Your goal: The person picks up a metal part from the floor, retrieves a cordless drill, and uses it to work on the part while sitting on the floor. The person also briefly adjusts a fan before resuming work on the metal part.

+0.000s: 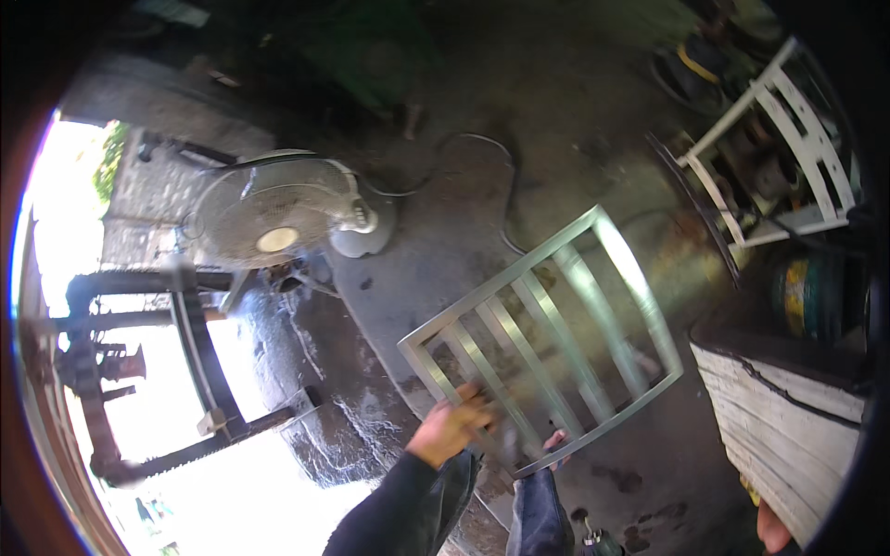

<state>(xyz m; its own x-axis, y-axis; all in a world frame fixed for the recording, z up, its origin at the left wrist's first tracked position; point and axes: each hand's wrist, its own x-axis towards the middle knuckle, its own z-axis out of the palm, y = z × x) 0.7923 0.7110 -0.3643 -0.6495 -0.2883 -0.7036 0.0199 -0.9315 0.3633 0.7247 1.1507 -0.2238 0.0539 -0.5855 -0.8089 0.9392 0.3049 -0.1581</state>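
Head view: left hand (451, 424) grips the lower-left bar of a metal grille frame (542, 334), fingers curled on it, frame tilted above the concrete floor (464, 232). Right hand (774, 528) shows only at the picture's edge, well right of the frame, beside a white board (779, 426); its state can't be told. A pedestal fan (278, 218) lies up-left of the frame, a white frame (788, 139) up-right.

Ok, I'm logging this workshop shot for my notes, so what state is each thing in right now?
Metal grille frame: lifted off the floor, tilted, motion-blurred.
Left hand: gripping the frame's lower left edge.
Right hand: at the picture's lower right edge, mostly cut off, grip unclear.
Pedestal fan: standing on the floor; running or not, cannot tell.
White metal frame: set down at the upper right, untouched.
Concrete floor: wet in patches.
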